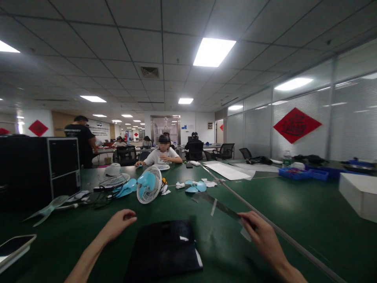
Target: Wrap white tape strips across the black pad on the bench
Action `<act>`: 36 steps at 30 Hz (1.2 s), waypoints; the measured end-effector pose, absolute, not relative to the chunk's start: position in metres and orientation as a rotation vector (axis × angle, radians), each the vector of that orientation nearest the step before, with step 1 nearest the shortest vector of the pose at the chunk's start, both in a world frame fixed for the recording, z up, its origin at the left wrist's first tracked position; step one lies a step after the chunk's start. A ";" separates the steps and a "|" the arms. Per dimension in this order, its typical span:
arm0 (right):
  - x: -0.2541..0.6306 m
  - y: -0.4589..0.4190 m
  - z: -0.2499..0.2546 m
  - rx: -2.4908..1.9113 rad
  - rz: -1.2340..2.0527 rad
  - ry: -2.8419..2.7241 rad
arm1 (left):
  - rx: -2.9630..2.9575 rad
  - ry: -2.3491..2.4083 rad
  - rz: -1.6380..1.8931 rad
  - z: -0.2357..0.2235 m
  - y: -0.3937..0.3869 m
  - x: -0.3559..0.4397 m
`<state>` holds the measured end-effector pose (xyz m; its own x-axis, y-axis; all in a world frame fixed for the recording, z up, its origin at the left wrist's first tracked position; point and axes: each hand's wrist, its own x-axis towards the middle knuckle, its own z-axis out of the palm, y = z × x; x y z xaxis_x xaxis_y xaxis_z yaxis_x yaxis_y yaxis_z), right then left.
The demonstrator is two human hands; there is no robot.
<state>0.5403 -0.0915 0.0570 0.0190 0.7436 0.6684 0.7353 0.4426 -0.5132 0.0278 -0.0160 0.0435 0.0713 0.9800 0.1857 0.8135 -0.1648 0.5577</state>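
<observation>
My right hand (262,234) is closed, pinching the near end of a long, thin, dark see-through strip (222,205). The strip slants away to the left, and a short whitish band crosses it. Over the table, my left hand (119,225) holds nothing; its fingers are loosely bent, with the thumb apart. Between my hands lies a flat black panel-like object (165,247), blurred at its upper right corner, with white patches along its right side. Beyond it stands a white fan grille with light-blue blades (149,184). Another light-blue fan blade (194,186) lies to its right.
A black computer case (63,165) stands at left, with a phone-like device (16,249) nearer. Fan parts and cables (108,188) lie behind. A metal strip (265,220) crosses the green table. Blue trays (297,173) and a white box (359,192) sit right. A person (161,155) sits opposite.
</observation>
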 end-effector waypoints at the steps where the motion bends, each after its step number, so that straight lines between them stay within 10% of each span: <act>1: 0.537 -0.092 0.060 -1.272 0.045 -1.707 | 2.060 1.720 0.710 0.045 -0.021 0.035; 36: 0.414 -0.065 0.066 -0.864 1.540 -1.541 | 1.742 1.020 0.592 0.104 -0.091 0.077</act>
<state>0.4137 -0.0654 0.0657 -0.4676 0.8819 0.0596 -0.0586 0.0363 -0.9976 0.0771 -0.0914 0.1039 0.5263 0.8477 -0.0662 0.3632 -0.1537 0.9189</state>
